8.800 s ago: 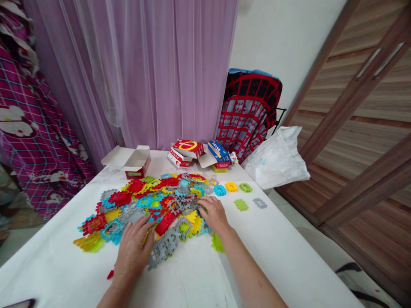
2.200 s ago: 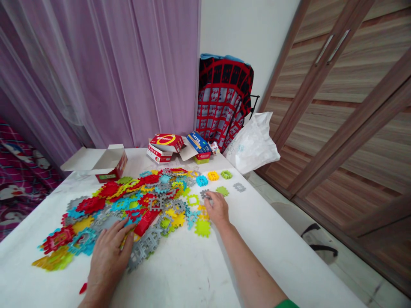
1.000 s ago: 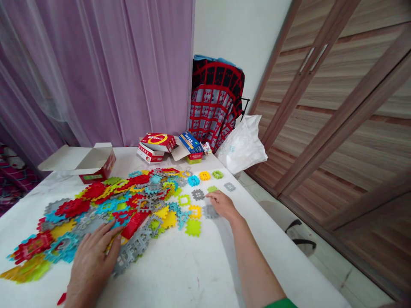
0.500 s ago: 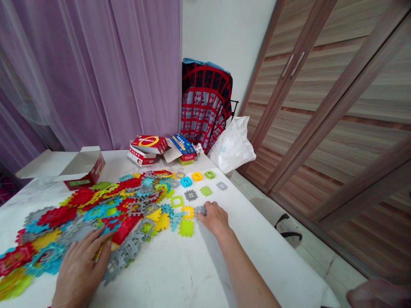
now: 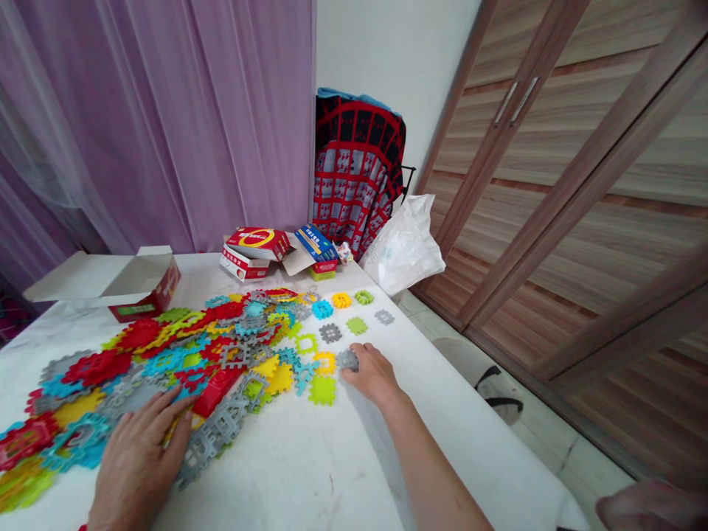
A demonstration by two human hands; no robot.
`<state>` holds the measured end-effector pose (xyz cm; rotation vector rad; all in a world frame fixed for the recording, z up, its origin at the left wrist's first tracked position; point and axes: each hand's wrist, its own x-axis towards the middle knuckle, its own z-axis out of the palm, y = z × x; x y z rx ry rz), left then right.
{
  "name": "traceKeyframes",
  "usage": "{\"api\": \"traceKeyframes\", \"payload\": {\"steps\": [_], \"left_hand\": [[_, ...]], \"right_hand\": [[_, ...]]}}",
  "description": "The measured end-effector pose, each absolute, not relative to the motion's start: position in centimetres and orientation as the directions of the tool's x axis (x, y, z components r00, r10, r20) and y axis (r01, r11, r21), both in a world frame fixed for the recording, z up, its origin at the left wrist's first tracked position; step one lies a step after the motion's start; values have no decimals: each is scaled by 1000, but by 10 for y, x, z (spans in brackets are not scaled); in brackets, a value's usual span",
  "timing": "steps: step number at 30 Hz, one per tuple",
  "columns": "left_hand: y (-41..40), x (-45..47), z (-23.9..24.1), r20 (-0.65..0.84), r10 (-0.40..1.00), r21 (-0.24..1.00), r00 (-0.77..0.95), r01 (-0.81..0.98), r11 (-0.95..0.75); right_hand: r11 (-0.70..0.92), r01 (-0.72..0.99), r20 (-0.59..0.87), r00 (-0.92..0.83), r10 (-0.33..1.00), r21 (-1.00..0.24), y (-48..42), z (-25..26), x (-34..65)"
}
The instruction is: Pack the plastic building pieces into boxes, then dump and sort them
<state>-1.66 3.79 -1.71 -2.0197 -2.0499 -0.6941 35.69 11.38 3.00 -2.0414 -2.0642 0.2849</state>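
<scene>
A heap of toothed plastic tiles [image 5: 166, 361] in red, blue, yellow, green and grey covers the left half of the white table [image 5: 310, 472]. My left hand [image 5: 138, 461] lies flat on the heap's near edge, fingers spread over grey and blue tiles. My right hand [image 5: 372, 372] rests at the heap's right edge with its fingertips pinched on a small grey tile [image 5: 347, 360]. Just beyond it lie separate small tiles: grey [image 5: 330, 332], green [image 5: 357, 325], grey [image 5: 383, 317], blue [image 5: 322, 309], yellow [image 5: 341, 300] and green [image 5: 363, 297].
An open red carton [image 5: 138, 284] stands at the back left; red and blue boxes [image 5: 276, 249] sit at the table's far edge. A white plastic bag [image 5: 406, 247] and a red checked cloth over a chair [image 5: 357, 177] stand behind. Wooden sliding doors [image 5: 580, 184] fill the right.
Over the last second my right hand drew back from the separated tiles to the small grey tile near the heap and closed on it. My left hand stayed on the heap.
</scene>
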Motion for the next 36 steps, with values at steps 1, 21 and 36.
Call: {"api": "traceKeyframes", "payload": {"steps": [1,21,36], "left_hand": [[38,-16,-16,442,895,199,-55,979,-38],[38,-18,-18,411,911,201,-49,979,-38],[37,-21,-24,436,898,228,-59,972,-47]], "right_hand": [[51,951,42,-40,998,-305,115,28,359],[104,902,130,-53,990,-419,126,9,393],[57,812,292,143,946,-580,133,5,403]]}}
